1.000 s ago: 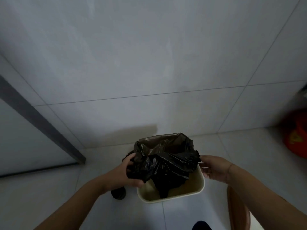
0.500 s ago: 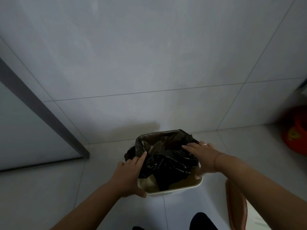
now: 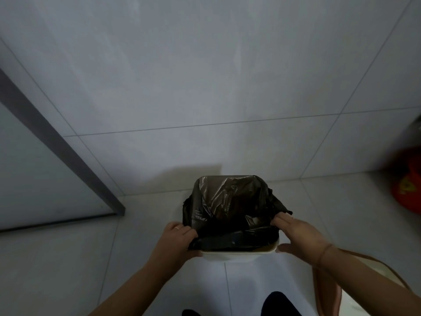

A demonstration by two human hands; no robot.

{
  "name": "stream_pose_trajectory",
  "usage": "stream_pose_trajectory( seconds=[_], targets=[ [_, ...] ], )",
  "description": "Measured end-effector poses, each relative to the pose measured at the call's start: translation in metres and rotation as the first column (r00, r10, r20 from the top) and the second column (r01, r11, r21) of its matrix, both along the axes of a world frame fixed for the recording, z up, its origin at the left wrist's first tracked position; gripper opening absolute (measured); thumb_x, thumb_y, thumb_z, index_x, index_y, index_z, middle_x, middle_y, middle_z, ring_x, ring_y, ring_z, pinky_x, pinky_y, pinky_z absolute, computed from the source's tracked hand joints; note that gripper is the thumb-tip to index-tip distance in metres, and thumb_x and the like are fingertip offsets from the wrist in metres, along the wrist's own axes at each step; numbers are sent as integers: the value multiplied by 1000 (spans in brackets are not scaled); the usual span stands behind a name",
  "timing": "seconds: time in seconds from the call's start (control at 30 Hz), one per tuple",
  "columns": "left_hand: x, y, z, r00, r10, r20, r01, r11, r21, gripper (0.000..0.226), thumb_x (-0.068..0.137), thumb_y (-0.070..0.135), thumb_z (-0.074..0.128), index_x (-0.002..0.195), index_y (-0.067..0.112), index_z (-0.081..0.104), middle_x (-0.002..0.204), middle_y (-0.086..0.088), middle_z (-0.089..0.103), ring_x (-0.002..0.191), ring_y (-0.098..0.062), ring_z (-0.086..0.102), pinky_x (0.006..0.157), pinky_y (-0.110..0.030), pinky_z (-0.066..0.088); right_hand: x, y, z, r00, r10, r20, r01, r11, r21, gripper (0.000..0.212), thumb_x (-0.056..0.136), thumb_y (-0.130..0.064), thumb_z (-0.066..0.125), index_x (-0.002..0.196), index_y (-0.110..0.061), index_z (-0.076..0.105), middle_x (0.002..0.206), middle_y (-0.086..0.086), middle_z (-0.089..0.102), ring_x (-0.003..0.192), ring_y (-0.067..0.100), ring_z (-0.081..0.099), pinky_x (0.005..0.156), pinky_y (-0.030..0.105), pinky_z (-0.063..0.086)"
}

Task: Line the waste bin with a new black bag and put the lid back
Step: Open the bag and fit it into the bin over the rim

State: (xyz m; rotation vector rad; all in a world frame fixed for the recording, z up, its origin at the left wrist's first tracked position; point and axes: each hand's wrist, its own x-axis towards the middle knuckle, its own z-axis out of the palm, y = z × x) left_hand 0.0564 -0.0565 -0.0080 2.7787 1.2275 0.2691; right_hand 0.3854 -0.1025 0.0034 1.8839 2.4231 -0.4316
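A cream waste bin (image 3: 237,254) stands on the tiled floor against the wall. A black bag (image 3: 230,206) is draped in it, its edge folded over the far rim and both sides. The near rim is still bare, with the bag's loose edge lying just behind it. My left hand (image 3: 176,239) pinches the bag's edge at the near left corner. My right hand (image 3: 298,236) grips the bag at the near right corner, thumb under the rim. A brown-rimmed lid (image 3: 341,290) lies on the floor to the right, partly hidden by my right forearm.
A grey door frame (image 3: 61,149) runs down to the floor at the left. A red object (image 3: 407,188) sits at the right edge by the wall. My dark feet (image 3: 278,303) show at the bottom. Pale floor tiles surround the bin.
The bag has been spread wider over the far rim and sides. Both hands slid toward me from the middle of the bin to its near corners, pulling the bag's edge along.
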Motion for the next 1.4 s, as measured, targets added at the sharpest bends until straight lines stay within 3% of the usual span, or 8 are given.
stream_pose_trajectory(
  seconds=[0.13, 0.3, 0.67, 0.83, 1.13, 1.23, 1.3, 1.4],
  targets=[
    [-3, -5, -10, 1000, 18, 24, -19, 998, 64, 39, 39, 46, 90, 64, 23, 69, 57, 10, 67, 51, -8, 63, 78, -21, 33, -1, -5, 5, 995, 37, 92, -51, 987, 153, 49, 68, -46, 74, 110, -24, 63, 108, -6, 66, 91, 17, 66, 90, 30, 44],
    [-3, -18, -16, 987, 114, 116, -123, 989, 77, 32, 46, 32, 93, 65, 19, 69, 51, 7, 65, 45, -9, 61, 77, -21, 36, -9, -9, 12, 985, 75, 157, -129, 920, 371, 51, 25, -51, 91, 65, -26, 71, 57, -11, 67, 45, 7, 61, 53, 25, 53],
    [9, -44, -38, 942, 238, 236, -252, 967, 30, 14, 62, 9, 79, 61, 14, 66, 52, 3, 64, 47, -15, 62, 73, -24, 45, -12, -20, 2, 993, 81, 87, -112, 884, 453, 37, 41, -24, 94, 44, -19, 58, 40, -5, 55, 31, 11, 48, 52, 17, 45],
    [11, -47, -54, 971, 172, 167, -187, 979, 78, 22, 77, 15, 50, 68, 14, 69, 64, 1, 68, 61, -17, 68, 84, -26, 42, -16, -31, -24, 998, 33, -57, 8, 791, 612, 32, 81, -8, 66, 49, -11, 63, 48, 0, 61, 39, 15, 56, 64, 26, 52],
    [-3, -58, -58, 982, 111, -153, -138, 974, -180, 66, 49, 4, 66, 115, 9, 67, 115, -5, 70, 111, -23, 64, 106, -33, 25, -16, -47, -49, 999, -41, -6, 41, 971, 234, 39, 62, -14, 84, 100, -13, 74, 113, 12, 70, 99, 24, 70, 94, 50, 49],
    [-15, -59, -54, 917, 350, 191, -208, 828, -521, 73, 64, -5, 61, 133, 15, 48, 145, 2, 39, 136, -17, 37, 113, -23, 20, -9, -44, -48, 929, -295, -222, 299, 954, -18, 37, 87, -14, 60, 124, -14, 61, 143, 3, 47, 126, 23, 52, 111, 34, 34],
    [-18, -53, -42, 683, 651, 331, -301, 663, -685, 59, 68, -18, 53, 118, 10, 60, 143, -2, 42, 133, -25, 44, 104, -16, 33, -3, -39, -40, 801, -501, -327, 498, 861, -101, 34, 90, -7, 53, 123, -12, 61, 144, 5, 46, 128, 23, 49, 108, 28, 32],
    [-13, -27, -9, 555, 643, 527, -475, 766, -433, 37, 67, -18, 49, 91, 4, 66, 107, -6, 63, 104, -33, 61, 80, -9, 38, -3, -19, -11, 734, -542, -409, 652, 732, 198, 32, 77, 14, 55, 99, -4, 70, 116, 17, 64, 109, 34, 60, 95, 34, 43]
  ],
)
